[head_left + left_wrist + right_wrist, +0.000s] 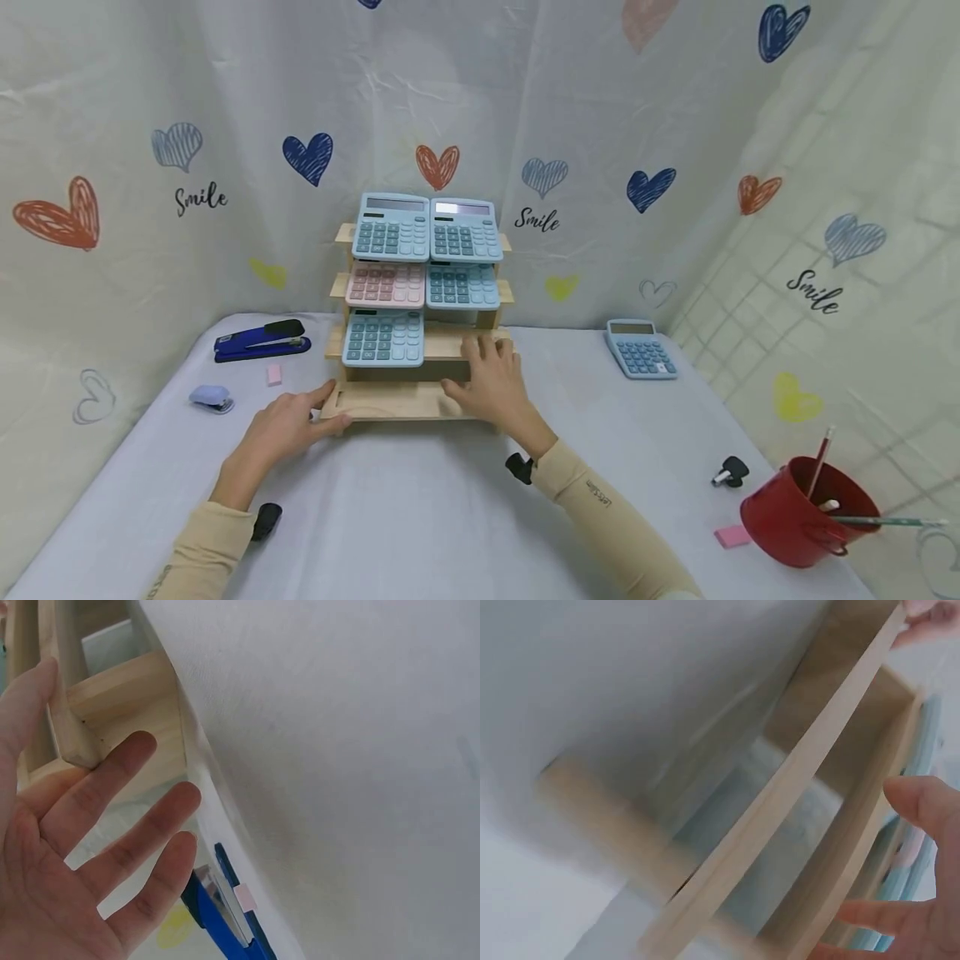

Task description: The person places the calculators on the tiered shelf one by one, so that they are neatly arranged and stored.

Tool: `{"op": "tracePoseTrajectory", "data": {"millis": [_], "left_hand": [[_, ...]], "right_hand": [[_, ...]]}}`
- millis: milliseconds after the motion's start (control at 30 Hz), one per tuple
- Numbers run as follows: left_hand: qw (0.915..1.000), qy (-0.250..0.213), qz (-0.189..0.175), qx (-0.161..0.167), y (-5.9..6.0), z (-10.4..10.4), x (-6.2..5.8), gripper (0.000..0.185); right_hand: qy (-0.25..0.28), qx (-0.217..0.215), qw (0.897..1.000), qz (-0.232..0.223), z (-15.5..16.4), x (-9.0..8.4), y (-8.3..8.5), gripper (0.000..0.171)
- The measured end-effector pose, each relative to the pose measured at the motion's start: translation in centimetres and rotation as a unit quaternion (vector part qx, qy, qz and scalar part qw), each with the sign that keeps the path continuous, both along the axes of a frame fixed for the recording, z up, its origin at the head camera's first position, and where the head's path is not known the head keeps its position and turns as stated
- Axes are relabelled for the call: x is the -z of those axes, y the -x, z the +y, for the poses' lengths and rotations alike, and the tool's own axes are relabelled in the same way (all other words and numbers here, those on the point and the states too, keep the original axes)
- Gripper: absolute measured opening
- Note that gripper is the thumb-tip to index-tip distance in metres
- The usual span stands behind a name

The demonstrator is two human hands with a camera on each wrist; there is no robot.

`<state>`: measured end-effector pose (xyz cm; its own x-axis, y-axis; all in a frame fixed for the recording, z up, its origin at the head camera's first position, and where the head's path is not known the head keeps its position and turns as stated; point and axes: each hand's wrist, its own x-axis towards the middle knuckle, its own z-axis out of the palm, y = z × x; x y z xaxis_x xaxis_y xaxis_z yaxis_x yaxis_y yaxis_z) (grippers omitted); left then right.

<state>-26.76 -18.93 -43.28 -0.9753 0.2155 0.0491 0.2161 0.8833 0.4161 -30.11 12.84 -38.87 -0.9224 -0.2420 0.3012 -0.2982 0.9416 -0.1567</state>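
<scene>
A stepped wooden rack [397,402] stands on the table with blue calculators [390,227] and one pink calculator [386,285] on its upper tiers. At the left end of the lowest shelf, my left hand [283,427] holds the board's corner between thumb and forefinger; in the left wrist view the other fingers [142,840] spread straight. My right hand [495,383] is over the rack's right side, fingertips by the third tier, thumb by the lowest shelf. The right wrist view shows its thumb and fingers [881,916] apart, with nothing between them.
Another blue calculator [641,350] lies at the table's right. On the left are a blue stapler [262,340], a small light-blue stapler [212,397] and a pink eraser [274,375]. A red bucket [787,521] with pencils stands front right, beside another pink eraser [732,536].
</scene>
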Motion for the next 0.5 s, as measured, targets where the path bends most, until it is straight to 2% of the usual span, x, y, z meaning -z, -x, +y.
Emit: {"op": "tracePoseTrajectory", "data": {"millis": [100, 200, 333, 500], "left_hand": [[1.0, 0.0, -0.005, -0.001, 0.0, 0.0, 0.1, 0.084], [1.0, 0.0, -0.005, 0.0, 0.0, 0.0, 0.2, 0.084], [1.0, -0.001, -0.001, 0.0, 0.1, 0.1, 0.1, 0.084], [1.0, -0.002, 0.003, -0.002, 0.0, -0.1, 0.0, 0.085]], "right_hand": [[0.001, 0.011, 1.0, -0.014, 3.1, 0.0, 0.3, 0.065], [0.001, 0.022, 0.998, -0.054, 6.5, -0.3, 0.9, 0.074], [-0.009, 0.029, 0.994, -0.101, 11.4, -0.4, 2.0, 0.085], [-0.02, 0.059, 0.99, -0.128, 17.4, 0.2, 3.8, 0.091]]}}
